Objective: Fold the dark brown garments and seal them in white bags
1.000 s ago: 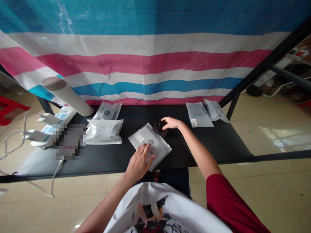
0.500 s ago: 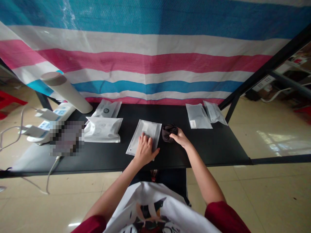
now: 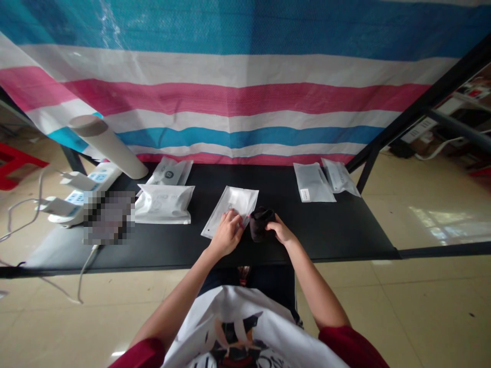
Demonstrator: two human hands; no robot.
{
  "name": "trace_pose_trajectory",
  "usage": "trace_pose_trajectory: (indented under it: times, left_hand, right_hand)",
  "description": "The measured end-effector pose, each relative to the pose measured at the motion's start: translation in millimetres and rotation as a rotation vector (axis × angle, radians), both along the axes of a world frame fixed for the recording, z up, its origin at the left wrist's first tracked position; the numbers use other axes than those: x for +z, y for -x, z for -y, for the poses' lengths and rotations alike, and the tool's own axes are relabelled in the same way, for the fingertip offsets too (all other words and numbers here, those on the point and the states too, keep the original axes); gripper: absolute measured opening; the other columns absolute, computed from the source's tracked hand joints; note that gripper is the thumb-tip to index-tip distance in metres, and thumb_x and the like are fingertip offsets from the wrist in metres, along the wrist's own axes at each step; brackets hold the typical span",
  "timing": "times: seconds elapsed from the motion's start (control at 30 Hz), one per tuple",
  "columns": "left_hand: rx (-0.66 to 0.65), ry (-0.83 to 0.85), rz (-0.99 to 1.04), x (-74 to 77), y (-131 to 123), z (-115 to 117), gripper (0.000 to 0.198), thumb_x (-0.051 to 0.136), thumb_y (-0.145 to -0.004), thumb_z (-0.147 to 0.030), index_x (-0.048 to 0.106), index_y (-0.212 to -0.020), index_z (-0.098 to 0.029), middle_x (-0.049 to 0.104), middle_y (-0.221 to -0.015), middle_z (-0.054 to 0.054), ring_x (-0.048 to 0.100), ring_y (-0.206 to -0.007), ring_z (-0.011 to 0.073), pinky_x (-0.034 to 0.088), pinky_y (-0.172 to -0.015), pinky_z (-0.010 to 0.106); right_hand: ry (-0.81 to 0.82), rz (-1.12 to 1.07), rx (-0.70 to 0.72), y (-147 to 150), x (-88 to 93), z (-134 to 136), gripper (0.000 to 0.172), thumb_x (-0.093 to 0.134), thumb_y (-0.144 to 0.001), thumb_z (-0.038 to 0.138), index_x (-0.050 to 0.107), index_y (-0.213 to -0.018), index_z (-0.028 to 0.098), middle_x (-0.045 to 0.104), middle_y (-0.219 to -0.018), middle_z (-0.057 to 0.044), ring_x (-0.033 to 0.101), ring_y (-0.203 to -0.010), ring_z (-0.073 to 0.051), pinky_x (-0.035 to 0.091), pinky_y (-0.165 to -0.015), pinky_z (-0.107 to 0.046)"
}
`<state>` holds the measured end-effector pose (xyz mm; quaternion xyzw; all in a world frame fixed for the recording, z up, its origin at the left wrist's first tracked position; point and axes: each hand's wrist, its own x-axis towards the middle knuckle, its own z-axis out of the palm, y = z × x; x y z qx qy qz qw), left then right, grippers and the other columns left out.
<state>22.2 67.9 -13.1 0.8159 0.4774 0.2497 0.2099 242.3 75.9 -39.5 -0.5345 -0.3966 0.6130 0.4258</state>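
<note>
On the black table in front of me lies a translucent flat plastic bag, tilted a little to the left. My left hand is at its right side, fingers curled and drawn together on the film; the fingertips are partly hidden. Just right of the bag, my right hand grips a dark brown rolled-up cloth bundle, thumb and fingers on its right side. The bundle's near-left side comes close to the bag's right edge.
Two filled white pouches, one in front and one behind, lie on the left. A phone-like blurred item, a power strip with chargers and a white cylinder are farther left. Two more plastic bags lie at the right. Striped sheeting hangs behind.
My left hand's spread fingers have curled in and shifted toward the bag's right side. The cloth bundle, in my right hand, has moved nearer to me and slightly left, closer to the bag.
</note>
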Motion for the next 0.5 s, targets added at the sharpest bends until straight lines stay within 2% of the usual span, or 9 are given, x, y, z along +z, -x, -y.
trace_pose_trajectory:
  times: [0.1,0.2,0.27,0.37,0.5]
  left_hand:
    - [0.003,-0.02,0.098,8.2,-2.1,0.4,0.012,0.041,-0.092,-0.017,0.052,-0.095,-0.019,0.052,-0.113,0.011,0.053,-0.109,0.025,0.046,-0.098,0.046]
    - [-0.03,-0.088,0.17,19.7,-1.4,1.3,0.015,0.037,-0.095,-0.017,0.05,-0.101,-0.019,0.051,-0.116,0.012,0.05,-0.114,0.0251,0.046,-0.098,0.043]
    - [-0.068,-0.117,0.172,27.5,-0.8,3.1,0.015,0.036,-0.097,-0.018,0.05,-0.103,-0.019,0.051,-0.117,0.012,0.048,-0.114,0.0247,0.045,-0.098,0.043]
    - [-0.126,-0.1,0.141,36.1,-3.1,8.0,0.016,0.035,-0.099,-0.02,0.051,-0.103,-0.019,0.052,-0.114,0.011,0.049,-0.106,0.0229,0.046,-0.095,0.04]
    - [-0.152,-0.093,0.11,40.8,-14.6,16.6,0.017,0.035,-0.1,-0.02,0.051,-0.101,-0.019,0.054,-0.106,0.01,0.049,-0.098,0.0219,0.047,-0.089,0.037]
  right_hand:
    - [-0.074,0.073,0.111,0.6,10.4,-0.3,0.026,0.06,-0.056,0.018,0.066,-0.081,0.021,0.066,-0.078,0.002,0.058,-0.08,-0.02,0.045,-0.075,-0.03]
    - [-0.112,0.111,0.265,2.7,24.0,-4.9,0.024,0.062,-0.061,0.019,0.069,-0.085,0.02,0.068,-0.079,0.001,0.06,-0.081,-0.021,0.048,-0.074,-0.031]
    - [-0.104,0.134,0.319,3.4,31.5,-11.1,0.026,0.066,-0.063,0.02,0.07,-0.088,0.019,0.07,-0.082,0.0,0.062,-0.084,-0.022,0.05,-0.078,-0.033]
    - [-0.117,0.185,0.266,5.2,35.6,-21.7,0.035,0.074,-0.062,0.022,0.071,-0.097,0.019,0.073,-0.093,-0.003,0.064,-0.096,-0.026,0.048,-0.092,-0.039]
    - [-0.137,0.183,0.037,20.3,25.4,-25.0,0.044,0.076,-0.066,0.037,0.07,-0.104,0.017,0.073,-0.105,-0.009,0.063,-0.109,-0.031,0.045,-0.098,-0.044]
